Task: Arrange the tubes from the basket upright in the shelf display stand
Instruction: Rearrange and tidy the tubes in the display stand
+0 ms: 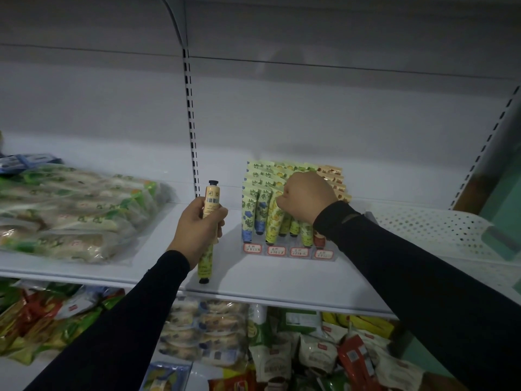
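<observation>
Yellow and green tubes (pixel 209 218) wait in the gripping left hand (pixel 197 224); the right hand (pixel 306 197) pinches one yellow tube (pixel 274 218) into the clear plastic stand (pixel 290 251).

Both arms reach forward in dark sleeves, entering from 7 and 5 o'clock and converging toward the centre. The left hand (pixel 197 227) is upright, back of the hand toward the camera, fingers (pixel 218 218) curled round two tubes (pixel 210 221), thumb side uppermost; one tube sticks out at 12 o'clock, the other at 6. The right hand (pixel 307 197) sits higher, at 2 o'clock from the left, wrist bent, knuckles up, fingers curled downward into a loose fist. What its fingertips grip is hidden.
</observation>
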Tool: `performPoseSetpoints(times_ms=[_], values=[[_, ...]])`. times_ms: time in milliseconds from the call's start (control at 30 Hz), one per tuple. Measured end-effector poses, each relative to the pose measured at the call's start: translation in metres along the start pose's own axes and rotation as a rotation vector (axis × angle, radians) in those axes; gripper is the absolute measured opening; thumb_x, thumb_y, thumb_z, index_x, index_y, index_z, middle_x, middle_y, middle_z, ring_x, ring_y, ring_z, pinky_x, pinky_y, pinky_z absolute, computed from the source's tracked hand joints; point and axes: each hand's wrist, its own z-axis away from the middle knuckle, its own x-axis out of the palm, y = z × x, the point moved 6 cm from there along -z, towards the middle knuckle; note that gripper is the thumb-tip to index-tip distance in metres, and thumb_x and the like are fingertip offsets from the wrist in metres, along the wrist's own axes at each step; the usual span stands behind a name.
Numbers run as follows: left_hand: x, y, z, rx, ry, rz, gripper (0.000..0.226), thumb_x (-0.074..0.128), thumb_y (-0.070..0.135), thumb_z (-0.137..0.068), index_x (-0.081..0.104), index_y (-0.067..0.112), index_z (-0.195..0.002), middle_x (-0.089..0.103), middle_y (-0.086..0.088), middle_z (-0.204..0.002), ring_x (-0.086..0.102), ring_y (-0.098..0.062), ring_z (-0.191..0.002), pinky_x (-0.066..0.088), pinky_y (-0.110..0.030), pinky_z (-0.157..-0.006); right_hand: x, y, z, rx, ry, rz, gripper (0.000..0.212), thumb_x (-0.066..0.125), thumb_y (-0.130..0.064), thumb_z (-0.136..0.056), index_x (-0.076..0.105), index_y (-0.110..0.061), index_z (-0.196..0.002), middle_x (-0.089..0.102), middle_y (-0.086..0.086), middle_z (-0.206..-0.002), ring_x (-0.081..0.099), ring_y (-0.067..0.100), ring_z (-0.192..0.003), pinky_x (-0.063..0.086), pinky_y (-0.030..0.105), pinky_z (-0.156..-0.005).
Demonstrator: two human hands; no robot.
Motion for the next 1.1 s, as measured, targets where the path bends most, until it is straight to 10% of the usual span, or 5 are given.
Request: performPoseSetpoints(times_ms=[1100], values=[[0.004,-0.004,-0.005,0.007,-0.002,-0.005,0.009,0.063,0.013,-0.092,0.056,0.012,-0.087,0.057,-0.007,-0.07,0.051,-0.022,-0.059,0.045,-0.034,-0.057,-0.002,-0.003,-0.004,-0.101,-0.08,-0.053,0.05,0.057,-0.028,-0.096,0.035,-0.015,-0.053,0.028,0.001,-0.049,0.026,0.016,-0.044,0.028,0.025,-0.046]])
